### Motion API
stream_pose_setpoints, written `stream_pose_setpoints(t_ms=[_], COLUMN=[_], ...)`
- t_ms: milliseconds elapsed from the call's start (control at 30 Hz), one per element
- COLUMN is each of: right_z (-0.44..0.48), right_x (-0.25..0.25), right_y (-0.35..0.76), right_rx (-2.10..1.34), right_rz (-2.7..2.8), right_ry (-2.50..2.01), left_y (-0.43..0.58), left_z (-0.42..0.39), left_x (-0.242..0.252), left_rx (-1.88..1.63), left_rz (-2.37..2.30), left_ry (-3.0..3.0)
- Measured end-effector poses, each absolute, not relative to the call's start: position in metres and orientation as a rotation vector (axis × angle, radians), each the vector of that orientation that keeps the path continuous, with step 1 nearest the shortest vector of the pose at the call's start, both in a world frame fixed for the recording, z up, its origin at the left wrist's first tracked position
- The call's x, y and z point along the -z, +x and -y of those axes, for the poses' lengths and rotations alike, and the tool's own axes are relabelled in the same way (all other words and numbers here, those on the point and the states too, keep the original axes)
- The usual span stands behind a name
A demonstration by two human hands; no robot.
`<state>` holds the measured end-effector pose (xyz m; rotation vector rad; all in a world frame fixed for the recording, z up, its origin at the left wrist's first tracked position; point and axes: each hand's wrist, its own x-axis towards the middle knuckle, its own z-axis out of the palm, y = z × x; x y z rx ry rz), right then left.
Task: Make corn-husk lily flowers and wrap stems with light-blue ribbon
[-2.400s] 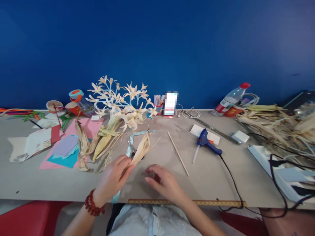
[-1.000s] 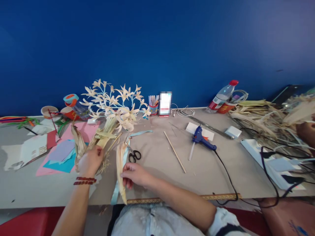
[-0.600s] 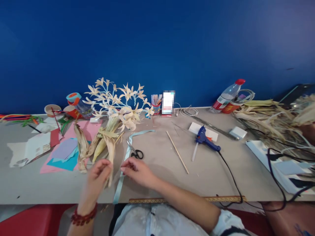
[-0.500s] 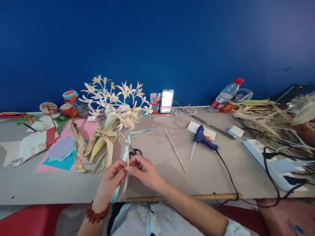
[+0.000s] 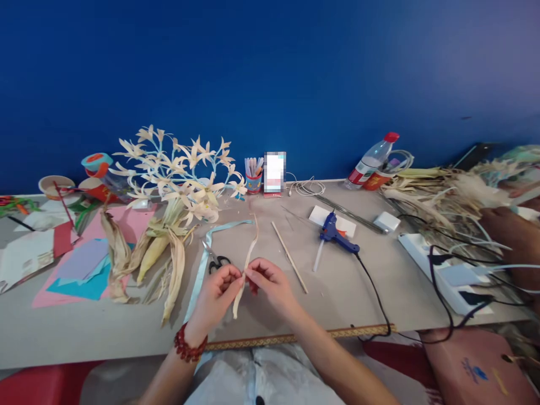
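Between my two hands is a narrow strip of pale dried corn husk (image 5: 238,301), its thin tail rising toward the back of the table. My left hand (image 5: 223,292), with a red bead bracelet at the wrist, pinches the strip from the left. From the right, the fingertips of my right hand (image 5: 268,281) pinch it at nearly the same spot. Black-handled scissors (image 5: 218,262) lie just behind my left hand. A light blue ribbon (image 5: 198,289) runs along the table at its left. To the right of my right hand lies a thin pale stick (image 5: 290,259).
A blue glue gun (image 5: 335,233) with a black cord lies at right, near a white power strip (image 5: 439,275). Husk flowers (image 5: 181,169) and a corn cob (image 5: 152,256) stand at left. Another person's hand (image 5: 504,230) is at the far right beside dried husks (image 5: 434,197).
My hands, still pinching the husk strip, have moved right, away from the ribbon and scissors. More of the strip now shows. The whole view has shifted slightly, with table objects appearing farther left.
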<state>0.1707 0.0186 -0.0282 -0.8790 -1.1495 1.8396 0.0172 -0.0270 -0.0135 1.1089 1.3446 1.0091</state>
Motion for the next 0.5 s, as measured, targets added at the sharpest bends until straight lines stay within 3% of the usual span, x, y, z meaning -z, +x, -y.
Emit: stream_pose_setpoints(t_ms=[500], right_z=[-0.013], right_x=[0.027], right_y=[0.184], right_rx=[-1.903], right_rz=[1.121], right_ry=[-0.898], left_y=[0.023], left_z=[0.031], left_x=[0.019], left_rx=[-1.028], left_rz=[-1.279], left_ry=[0.982])
